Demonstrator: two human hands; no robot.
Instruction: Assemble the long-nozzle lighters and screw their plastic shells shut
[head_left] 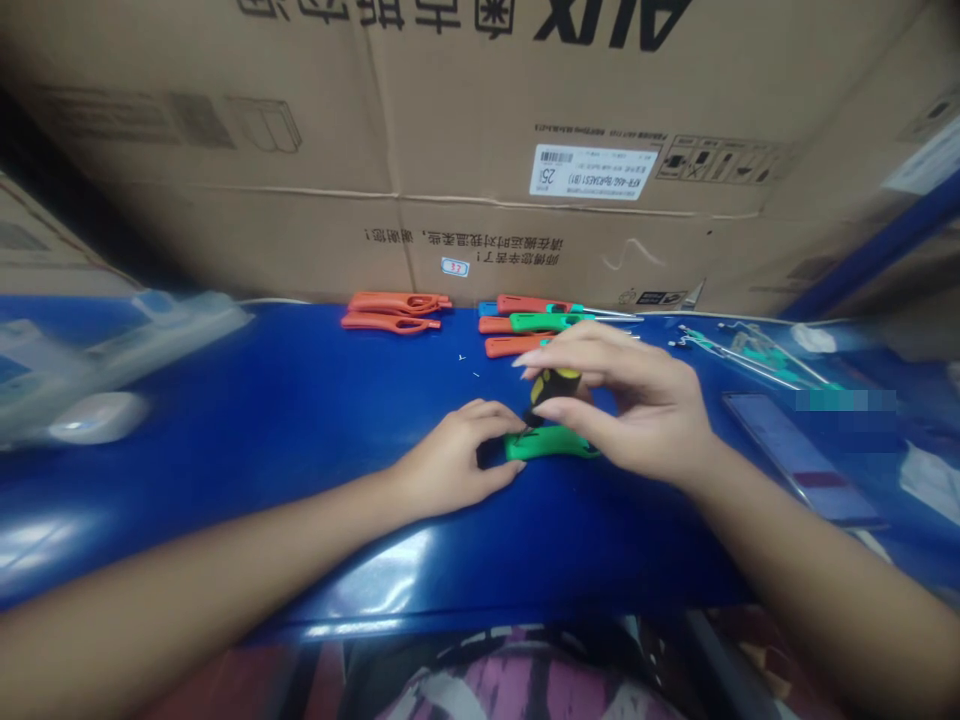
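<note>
A green lighter casing (551, 442) lies on the blue table in front of me. My left hand (457, 455) pinches its left end between thumb and fingers. My right hand (637, 405) grips a short screwdriver (553, 388) with a black and yellow handle, held upright over the casing. The driver's tip comes down at the casing's left part; exactly what it touches is too small to tell. Just behind my right hand lie several long-nosed lighters (540, 322) in red, orange, green and blue, partly covered by my fingers.
Orange lighter casings (394, 312) lie at the back, left of centre. Metal rods with green parts (750, 358) and a phone (802, 455) are on the right. A blurred clear plastic tray (180, 335) and a white rounded object (100, 417) sit left. A large cardboard box (315, 230) walls off the back.
</note>
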